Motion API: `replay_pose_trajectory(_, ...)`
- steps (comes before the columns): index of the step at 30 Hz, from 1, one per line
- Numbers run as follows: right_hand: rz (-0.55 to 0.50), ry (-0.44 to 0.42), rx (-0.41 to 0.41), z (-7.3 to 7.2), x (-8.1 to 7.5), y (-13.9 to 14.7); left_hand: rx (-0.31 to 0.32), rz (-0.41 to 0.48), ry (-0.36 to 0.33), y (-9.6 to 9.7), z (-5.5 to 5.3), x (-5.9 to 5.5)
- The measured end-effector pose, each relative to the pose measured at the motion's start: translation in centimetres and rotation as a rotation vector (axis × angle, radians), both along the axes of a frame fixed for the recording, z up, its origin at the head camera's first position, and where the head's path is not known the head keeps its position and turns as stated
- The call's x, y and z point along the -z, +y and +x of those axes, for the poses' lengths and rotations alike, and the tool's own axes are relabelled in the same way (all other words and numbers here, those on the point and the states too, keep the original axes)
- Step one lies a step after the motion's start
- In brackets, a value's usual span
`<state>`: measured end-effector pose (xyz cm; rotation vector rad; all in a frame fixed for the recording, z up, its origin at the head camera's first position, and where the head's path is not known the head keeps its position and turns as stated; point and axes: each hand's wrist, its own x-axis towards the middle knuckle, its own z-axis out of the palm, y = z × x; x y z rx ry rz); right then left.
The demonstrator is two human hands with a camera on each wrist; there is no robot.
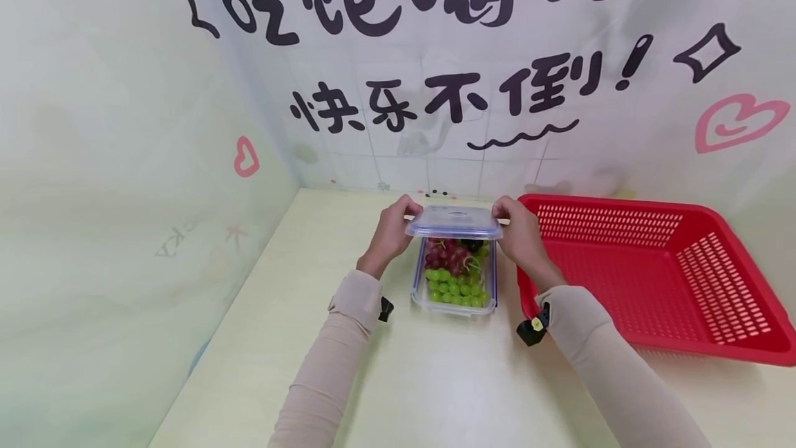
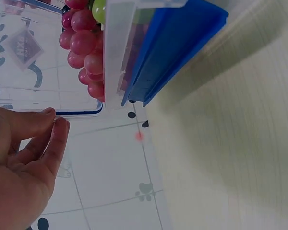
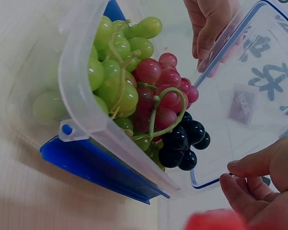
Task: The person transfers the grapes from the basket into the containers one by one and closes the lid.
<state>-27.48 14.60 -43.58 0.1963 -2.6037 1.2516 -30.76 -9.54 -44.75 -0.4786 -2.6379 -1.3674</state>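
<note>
A clear lid [image 1: 457, 218] with a blue seal is tilted over the far end of a clear plastic food container [image 1: 452, 310]. My left hand [image 1: 390, 232] pinches its left edge between thumb and fingers. At the opposite edge, my right hand [image 3: 271, 179] grips the lid the same way. Inside the container lie green grapes [image 1: 450, 289] at the near end, red grapes [image 3: 165, 79] behind them and black grapes [image 3: 185, 141] towards the far right. Blue side flaps hang down along the container, one showing in the left wrist view [image 2: 177, 52].
A large red plastic basket [image 1: 622, 282] with slotted sides stands just right of the container, close by my right forearm. The pale table [image 1: 435, 379] meets a printed wall covering [image 1: 398, 171] behind the container and another on the left.
</note>
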Motion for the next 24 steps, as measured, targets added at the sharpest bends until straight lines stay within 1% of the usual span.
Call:
replay_pose_trajectory(3, 0.012, 0.006, -0.006, 0.2, 0.0, 0.1, 0.084, -0.078, 0.011, -0.1, 0.0, -0.1)
replay_pose_trajectory(6, 0.026, -0.012, -0.018, 0.3, 0.0, 0.2, 0.156, -0.187, 0.031, -0.2, 0.0, -0.2)
replay_pose_trajectory(8, 0.034, -0.045, -0.037, 0.5, 0.0, 0.3, 0.181, -0.254, 0.040, -0.3, 0.1, -0.3)
replay_pose_trajectory(10, 0.039, -0.081, -0.054, 0.7, 0.0, 0.3, 0.189, -0.287, 0.043, -0.4, 0.1, -0.4)
replay_pose_trajectory(12, 0.044, -0.105, -0.071, 0.8, 0.1, 0.4, 0.193, -0.302, 0.039, -0.4, 0.1, -0.3)
replay_pose_trajectory(15, 0.057, -0.138, -0.090, 1.1, 0.1, 0.6, 0.197, -0.293, 0.035, -0.5, 0.2, 0.0)
replay_pose_trajectory(20, 0.129, -0.187, -0.132, 1.6, 0.0, 0.7, 0.191, -0.259, 0.041, -0.6, 0.3, 0.6)
replay_pose_trajectory(22, 0.165, -0.209, -0.155, 1.8, -0.1, 0.9, 0.189, -0.260, 0.039, -0.6, 0.5, 0.7)
replay_pose_trajectory(24, 0.185, -0.244, -0.174, 1.9, -0.3, 1.0, 0.188, -0.275, 0.050, -0.6, 0.6, 0.8)
